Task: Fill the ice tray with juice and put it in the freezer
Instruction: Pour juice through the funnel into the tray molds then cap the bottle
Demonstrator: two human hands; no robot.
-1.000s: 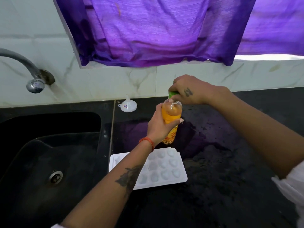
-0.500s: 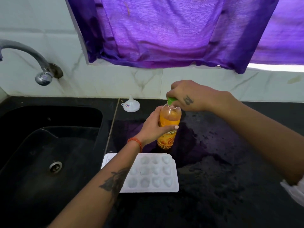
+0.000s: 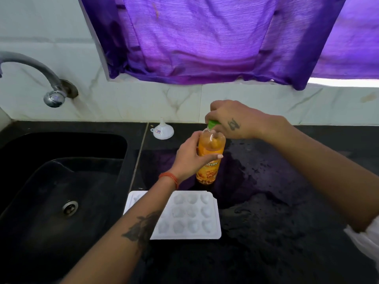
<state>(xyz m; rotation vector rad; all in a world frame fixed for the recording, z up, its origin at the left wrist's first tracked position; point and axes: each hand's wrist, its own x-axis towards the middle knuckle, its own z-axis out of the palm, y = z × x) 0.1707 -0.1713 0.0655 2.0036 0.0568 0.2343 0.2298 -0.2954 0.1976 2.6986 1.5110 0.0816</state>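
Opening step: at frame centre the left hand (image 3: 189, 158) grips the upright juice bottle (image 3: 210, 158) on the tabletop (image 3: 276, 201) while the right hand (image 3: 231, 119) pinches its green cap (image 3: 212, 124); the unfilled ice tray (image 3: 190, 215) lies just below, awaiting an uncapped, steady pour.

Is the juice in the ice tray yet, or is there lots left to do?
Not yet. Done: the white ice tray lies ready on the black counter, its cups empty. In hand: the left hand grips the juice bottle upright while the right hand holds its green cap. Left: taking the cap off, pouring, then the freezer, which is not in view.
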